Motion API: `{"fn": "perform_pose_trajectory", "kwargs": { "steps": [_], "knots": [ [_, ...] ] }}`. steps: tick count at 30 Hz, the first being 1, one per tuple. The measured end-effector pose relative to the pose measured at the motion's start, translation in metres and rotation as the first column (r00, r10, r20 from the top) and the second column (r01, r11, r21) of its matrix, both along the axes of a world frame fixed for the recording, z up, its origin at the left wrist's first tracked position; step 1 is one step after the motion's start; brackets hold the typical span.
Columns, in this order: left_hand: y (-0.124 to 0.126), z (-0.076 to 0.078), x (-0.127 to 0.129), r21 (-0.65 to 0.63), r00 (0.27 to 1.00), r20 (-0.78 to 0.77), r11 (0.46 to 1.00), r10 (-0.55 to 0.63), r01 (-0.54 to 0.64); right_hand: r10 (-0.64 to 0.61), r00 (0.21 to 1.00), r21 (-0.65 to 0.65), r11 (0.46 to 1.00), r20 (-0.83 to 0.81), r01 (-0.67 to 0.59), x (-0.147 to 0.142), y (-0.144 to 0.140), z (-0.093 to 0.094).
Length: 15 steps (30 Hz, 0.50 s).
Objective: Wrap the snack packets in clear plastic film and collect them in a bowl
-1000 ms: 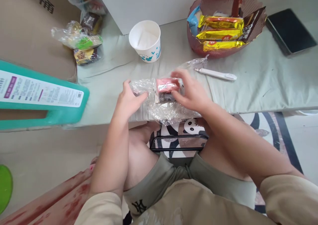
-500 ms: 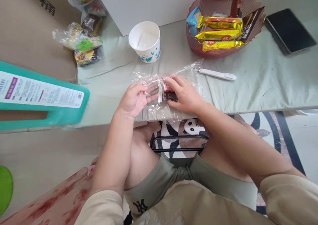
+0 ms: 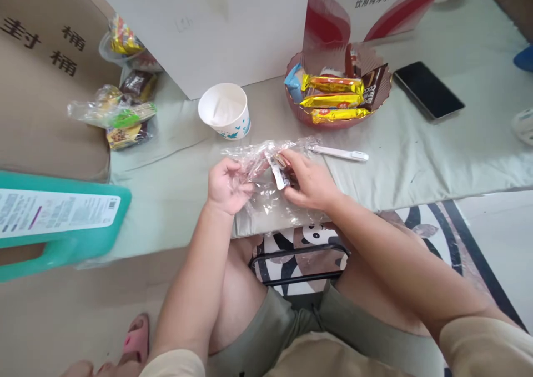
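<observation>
My left hand (image 3: 229, 187) is closed on the near-left part of a crinkled clear plastic bag (image 3: 266, 199), its fingers partly inside or behind the film. My right hand (image 3: 310, 181) grips a small snack packet (image 3: 277, 172) with a pale end seal, between thumb and fingers. Most of that packet is hidden by the fingers, and film lies around it. Just beyond the hands stands a white paper cup (image 3: 227, 113) with blue print. A white slim-handled cutter-like tool (image 3: 339, 153) lies to the right of the bag.
A pink glass bowl (image 3: 303, 116) holds yellow-wrapped snack bars (image 3: 333, 100). Right of it lies a black phone (image 3: 428, 90). A white carton (image 3: 233, 27) stands behind. Bagged snacks (image 3: 129, 116) and a green jug (image 3: 100, 230) are on the left. A pink slipper (image 3: 136, 335) is below.
The view has tilted up and shifted, showing more of the carton. The packet in my right hand has turned and tilted, and my left fingers have curled in on the plastic film.
</observation>
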State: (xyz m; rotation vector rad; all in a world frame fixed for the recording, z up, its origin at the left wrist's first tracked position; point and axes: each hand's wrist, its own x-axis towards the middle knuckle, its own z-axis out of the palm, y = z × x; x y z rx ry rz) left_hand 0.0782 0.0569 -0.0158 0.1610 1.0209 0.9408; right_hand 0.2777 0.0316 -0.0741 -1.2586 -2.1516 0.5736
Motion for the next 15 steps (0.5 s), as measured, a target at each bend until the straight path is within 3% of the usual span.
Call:
{"fn": "perform_pose_trajectory", "kwargs": {
  "steps": [3,9,12,15],
  "knots": [
    [-0.001,-0.001,0.007,-0.024,1.0,-0.002,1.0,0.017,-0.017,-0.045,0.999,-0.009,0.999,-0.007,0.045,-0.005,0.0,-0.002],
    [0.004,-0.013,0.001,0.022,0.973,-0.14,0.983,0.185,-0.184,-0.073,0.995,0.003,0.997,-0.066,0.073,0.002,-0.002,-0.001],
    [0.006,-0.017,-0.003,0.011,0.946,-0.202,0.966,0.255,-0.258,0.025,0.992,0.13,0.991,-0.128,-0.008,0.012,-0.011,0.002],
    [0.006,-0.017,-0.005,0.045,0.947,-0.199,0.967,0.253,-0.249,0.161,0.975,0.309,0.945,-0.155,-0.107,0.02,-0.023,0.013]
  ]
}}
